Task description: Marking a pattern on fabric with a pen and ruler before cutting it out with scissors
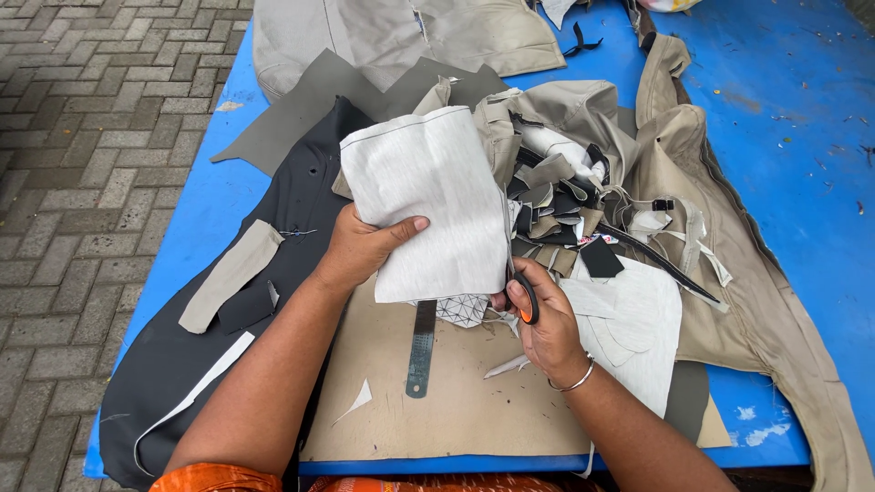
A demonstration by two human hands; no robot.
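My left hand (360, 248) grips a pale grey-white sheet of fabric (428, 196) and holds it up off the table, thumb across its lower left part. My right hand (542, 323) is closed around orange-handled scissors (526, 301) at the sheet's lower right edge. The blades are mostly hidden behind the fabric. A metal ruler (421, 351) lies flat on a tan cutting board (474, 410) just below both hands. A piece with a triangle pattern (460, 308) peeks out under the sheet.
A blue table (802, 118) carries a dark grey sheet (182, 355) at left, beige covers (729, 273) at right and back, a heap of offcuts and straps (565, 196), and small black snips (581, 41). Brick paving (73, 182) lies beyond the left edge.
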